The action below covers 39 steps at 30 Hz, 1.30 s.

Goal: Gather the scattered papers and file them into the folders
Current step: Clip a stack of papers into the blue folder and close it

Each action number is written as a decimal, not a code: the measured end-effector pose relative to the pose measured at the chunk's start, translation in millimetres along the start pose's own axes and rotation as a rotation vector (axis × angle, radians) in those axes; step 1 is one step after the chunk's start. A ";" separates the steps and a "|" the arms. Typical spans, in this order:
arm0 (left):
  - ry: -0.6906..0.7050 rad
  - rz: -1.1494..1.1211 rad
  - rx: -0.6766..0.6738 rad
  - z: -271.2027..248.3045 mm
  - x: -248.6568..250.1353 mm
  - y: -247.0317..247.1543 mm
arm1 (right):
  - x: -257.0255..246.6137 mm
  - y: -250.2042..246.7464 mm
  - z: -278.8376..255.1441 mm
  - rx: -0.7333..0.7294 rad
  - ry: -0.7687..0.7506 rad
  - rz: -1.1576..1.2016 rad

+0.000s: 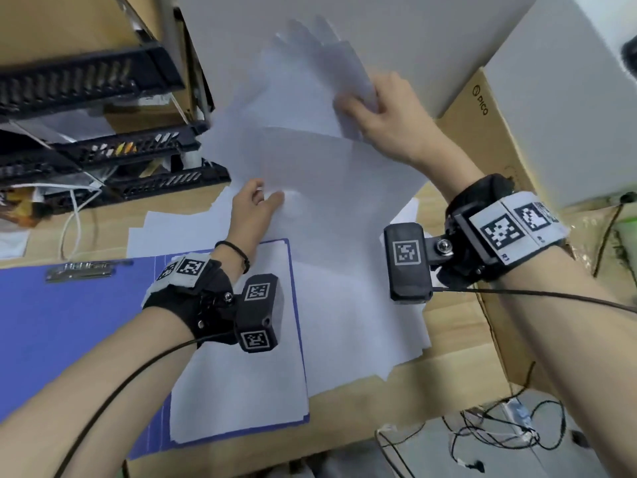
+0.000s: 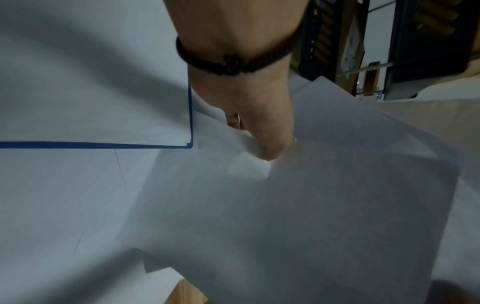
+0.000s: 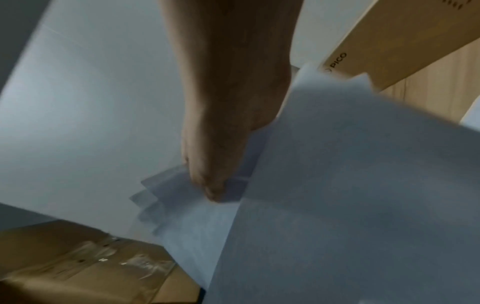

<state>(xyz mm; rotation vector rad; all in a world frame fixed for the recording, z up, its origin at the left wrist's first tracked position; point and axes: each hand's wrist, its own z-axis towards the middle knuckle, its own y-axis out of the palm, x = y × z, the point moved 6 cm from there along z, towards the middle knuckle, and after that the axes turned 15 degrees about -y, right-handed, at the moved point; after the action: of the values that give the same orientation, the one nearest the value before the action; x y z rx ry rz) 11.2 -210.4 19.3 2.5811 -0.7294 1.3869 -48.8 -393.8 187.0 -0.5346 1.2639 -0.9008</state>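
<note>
Several white papers (image 1: 310, 160) lie fanned and overlapping across the wooden desk. My right hand (image 1: 375, 112) grips a bundle of sheets (image 3: 182, 185) at their far edge, thumb on top, and holds them raised. My left hand (image 1: 256, 205) pinches the near left edge of a large sheet (image 2: 285, 205), thumb pressing on top. An open blue folder (image 1: 69, 332) lies at the near left with a stack of white sheets (image 1: 241, 384) on its right half and a metal clip (image 1: 81, 270) at the top.
Black stacked letter trays (image 1: 103, 108) stand at the far left with a white cable (image 1: 74, 215) below. A cardboard box marked PICO (image 1: 489, 139) and white boards flank the right. Cables (image 1: 499, 429) lie on the floor past the desk's near edge.
</note>
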 end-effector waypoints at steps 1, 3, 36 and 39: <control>0.010 -0.018 -0.006 -4.0 0.3 -3.5 | -11.1 -7.0 -4.6 0.070 -0.032 -0.020; 0.029 -0.037 -0.007 -16.6 2.0 -12.1 | -32.7 -23.1 -14.0 0.249 -0.076 -0.007; -0.625 -0.422 -0.193 -102.3 -168.9 -131.5 | -14.7 221.3 -284.2 0.267 1.177 0.882; -0.574 -0.209 -0.079 -94.8 -176.4 -135.0 | -31.4 230.7 -290.3 0.120 1.090 0.916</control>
<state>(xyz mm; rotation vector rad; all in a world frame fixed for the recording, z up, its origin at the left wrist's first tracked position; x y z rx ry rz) -78.8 1.4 -53.8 2.9027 -0.5321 0.5416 -264.2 -201.0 -47.2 0.7399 2.1210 -0.4198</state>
